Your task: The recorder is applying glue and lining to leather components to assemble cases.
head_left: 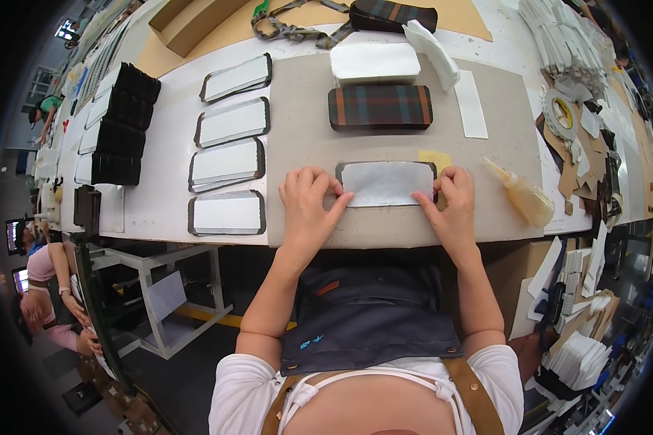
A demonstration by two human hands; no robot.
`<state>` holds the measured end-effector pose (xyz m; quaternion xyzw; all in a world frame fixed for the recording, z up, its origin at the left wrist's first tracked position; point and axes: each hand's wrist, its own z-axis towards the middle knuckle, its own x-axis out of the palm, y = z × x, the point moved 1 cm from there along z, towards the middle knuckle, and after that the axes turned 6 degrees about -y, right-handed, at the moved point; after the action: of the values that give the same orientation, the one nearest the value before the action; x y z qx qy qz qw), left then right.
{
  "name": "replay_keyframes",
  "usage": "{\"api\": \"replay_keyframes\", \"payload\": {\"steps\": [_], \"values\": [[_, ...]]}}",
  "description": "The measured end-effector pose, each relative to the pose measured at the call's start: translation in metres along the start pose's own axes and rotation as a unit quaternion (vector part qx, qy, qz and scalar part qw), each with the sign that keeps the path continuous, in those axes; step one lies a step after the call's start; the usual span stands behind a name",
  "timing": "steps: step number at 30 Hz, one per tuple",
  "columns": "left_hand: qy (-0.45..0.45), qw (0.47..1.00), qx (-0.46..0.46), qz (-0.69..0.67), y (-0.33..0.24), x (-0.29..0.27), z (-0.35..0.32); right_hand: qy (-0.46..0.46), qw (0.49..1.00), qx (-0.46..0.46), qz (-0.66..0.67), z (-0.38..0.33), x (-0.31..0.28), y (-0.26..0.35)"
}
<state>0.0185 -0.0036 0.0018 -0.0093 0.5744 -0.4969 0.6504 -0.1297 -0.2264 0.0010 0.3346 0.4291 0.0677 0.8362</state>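
Observation:
A rectangular panel with a white face and a dark rim lies on the grey-beige work mat in front of me. My left hand pinches its left end, thumb on the white face and fingers at the rim. At the opposite end my right hand holds it the same way. Just beyond, a yellow slip of paper shows partly behind the panel. Farther off is a dark plaid panel, with a white padded block behind it. To the right of my right hand lies a bottle of amber liquid with a pointed nozzle.
Several stacks of white-faced panels line the left of the mat, with dark folded bundles beyond. A white strip lies right of the plaid panel. Tape and cardboard scraps clutter the right. A co-worker's arms show lower left.

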Motion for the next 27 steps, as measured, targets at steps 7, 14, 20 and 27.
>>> {"api": "replay_keyframes", "payload": {"steps": [7, 14, 20, 27], "values": [[-0.012, 1.0, -0.012, -0.012, -0.007, 0.0, 0.002, -0.035, 0.999, 0.011, 0.024, 0.003, 0.001, 0.009], [0.019, 0.991, 0.118, 0.065, -0.002, 0.006, 0.003, 0.043, 0.997, -0.05, -0.034, 0.001, 0.0, 0.011], [0.035, 0.991, 0.106, 0.067, -0.002, 0.006, 0.002, 0.038, 0.996, -0.061, -0.05, 0.002, 0.001, 0.013], [0.039, 0.99, 0.107, 0.086, 0.001, 0.008, 0.0, 0.033, 0.996, -0.065, -0.06, 0.001, 0.001, 0.014]]}}
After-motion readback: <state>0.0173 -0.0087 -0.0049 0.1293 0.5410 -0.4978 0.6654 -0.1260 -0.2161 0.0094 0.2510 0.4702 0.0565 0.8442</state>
